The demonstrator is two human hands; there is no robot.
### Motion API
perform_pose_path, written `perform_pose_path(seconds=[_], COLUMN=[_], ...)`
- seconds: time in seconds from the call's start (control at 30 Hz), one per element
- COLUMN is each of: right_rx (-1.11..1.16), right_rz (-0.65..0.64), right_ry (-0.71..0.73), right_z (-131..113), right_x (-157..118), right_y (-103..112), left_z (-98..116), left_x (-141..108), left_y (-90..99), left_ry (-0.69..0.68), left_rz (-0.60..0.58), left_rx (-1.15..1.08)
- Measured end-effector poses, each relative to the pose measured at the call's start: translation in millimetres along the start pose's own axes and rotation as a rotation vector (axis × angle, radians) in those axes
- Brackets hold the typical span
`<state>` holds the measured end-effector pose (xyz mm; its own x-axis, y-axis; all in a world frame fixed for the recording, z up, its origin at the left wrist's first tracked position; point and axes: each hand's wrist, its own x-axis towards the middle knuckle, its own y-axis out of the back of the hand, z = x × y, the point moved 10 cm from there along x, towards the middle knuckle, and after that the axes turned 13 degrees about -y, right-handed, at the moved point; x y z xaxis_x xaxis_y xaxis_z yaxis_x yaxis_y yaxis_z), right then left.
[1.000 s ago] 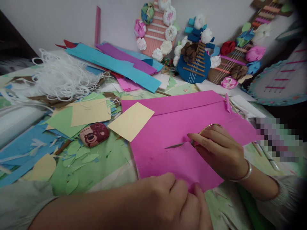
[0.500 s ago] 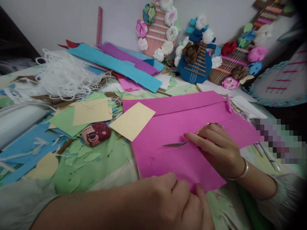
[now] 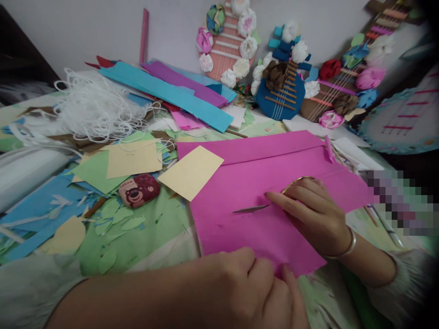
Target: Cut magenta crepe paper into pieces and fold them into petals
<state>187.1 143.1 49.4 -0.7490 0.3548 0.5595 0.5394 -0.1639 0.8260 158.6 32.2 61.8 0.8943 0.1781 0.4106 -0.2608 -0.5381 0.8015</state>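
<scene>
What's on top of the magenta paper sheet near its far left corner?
A pale yellow rectangular paper card, partly overhanging the magenta sheet. The edge beneath it is covered.

At six o'clock the left hand (image 3: pixel 264 290) runs off the bottom edge, its fingertips hidden, so its grip on the pink paper (image 3: pixel 254 183) cannot be told; it also covers part of the paper's near edge. At four o'clock the right hand (image 3: pixel 313 217) hides much of the scissors (image 3: pixel 250 209), and only one blade shows clearly. Near three o'clock a pixelated patch (image 3: pixel 404 203) masks what lies there. The pale guitar (image 3: pixel 408 119) above it is cut by the right edge, the pink guitar (image 3: pixel 226 50) at twelve by the top. At nine, print on the cream card (image 3: pixel 135 158) is too small to read.
</scene>
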Motion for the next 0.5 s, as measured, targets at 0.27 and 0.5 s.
perform_pose_path(seconds=[0.27,0.5], right_rx=[-0.005,0.006], right_rz=[-0.006,-0.004], right_ry=[0.009,0.013], right_z=[-3.8,-5.0], right_x=[3.0,3.6], right_y=[-0.3,0.8], left_z=[-0.9,-1.1], left_x=[-0.5,-1.9], left_y=[-0.6,1.5], left_ry=[0.036,-0.009], left_rz=[-0.01,-0.011], left_rx=[-0.01,-0.047])
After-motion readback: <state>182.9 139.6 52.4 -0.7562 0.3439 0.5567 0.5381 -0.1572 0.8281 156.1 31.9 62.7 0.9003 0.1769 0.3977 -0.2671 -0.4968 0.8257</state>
